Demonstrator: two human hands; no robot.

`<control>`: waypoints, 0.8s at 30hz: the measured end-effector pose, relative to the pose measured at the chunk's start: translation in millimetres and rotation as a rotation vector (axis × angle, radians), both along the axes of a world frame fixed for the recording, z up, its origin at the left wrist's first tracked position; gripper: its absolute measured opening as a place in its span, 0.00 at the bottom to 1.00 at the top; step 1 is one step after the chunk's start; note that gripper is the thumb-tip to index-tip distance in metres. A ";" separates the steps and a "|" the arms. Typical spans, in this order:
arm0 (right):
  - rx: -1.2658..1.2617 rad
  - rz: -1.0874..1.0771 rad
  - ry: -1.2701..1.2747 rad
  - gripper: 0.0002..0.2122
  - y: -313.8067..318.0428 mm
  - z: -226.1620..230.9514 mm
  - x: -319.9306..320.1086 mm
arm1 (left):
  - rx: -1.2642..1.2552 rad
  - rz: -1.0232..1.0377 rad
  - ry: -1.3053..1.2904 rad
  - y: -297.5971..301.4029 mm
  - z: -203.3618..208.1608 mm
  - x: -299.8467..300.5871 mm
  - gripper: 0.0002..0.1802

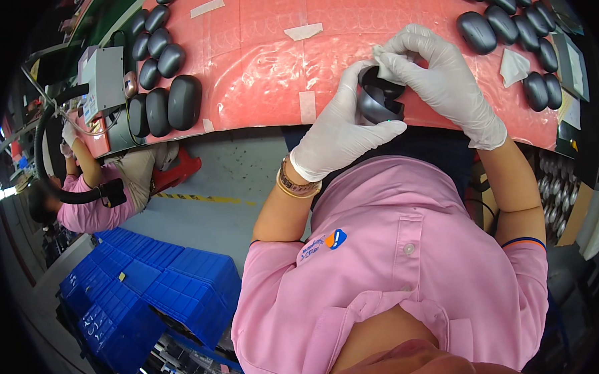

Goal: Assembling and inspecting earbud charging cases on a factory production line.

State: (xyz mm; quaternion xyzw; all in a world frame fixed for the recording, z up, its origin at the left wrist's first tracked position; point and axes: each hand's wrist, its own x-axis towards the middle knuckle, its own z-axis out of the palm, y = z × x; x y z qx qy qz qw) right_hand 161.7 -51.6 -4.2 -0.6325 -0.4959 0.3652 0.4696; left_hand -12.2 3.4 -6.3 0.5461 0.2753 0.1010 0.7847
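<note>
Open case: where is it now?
Head view, upper half, just right of centre: the open case is in the left hand, with the right hand at its upper right.

We're in a factory workshop: dark rounded cases (pixel 184 102) line a red-covered workbench (pixel 254 75), and blue plastic crates (pixel 200 275) stand stacked nearby.

The left hand (pixel 350 121) has fingers partly hidden behind the dark case (pixel 375 105); the white piece (pixel 378 52) at the right hand (pixel 435 77) is largely covered. View's upper edge crops the desk (pixel 254 75) at its far side. Co-worker's hands (pixel 68 135), left: too small to assess.
</note>
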 end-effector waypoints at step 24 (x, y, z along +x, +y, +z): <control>0.098 0.255 -0.095 0.05 2.4 15.8 1.5 | 0.188 -0.011 0.007 -9.1 -9.8 2.1 0.45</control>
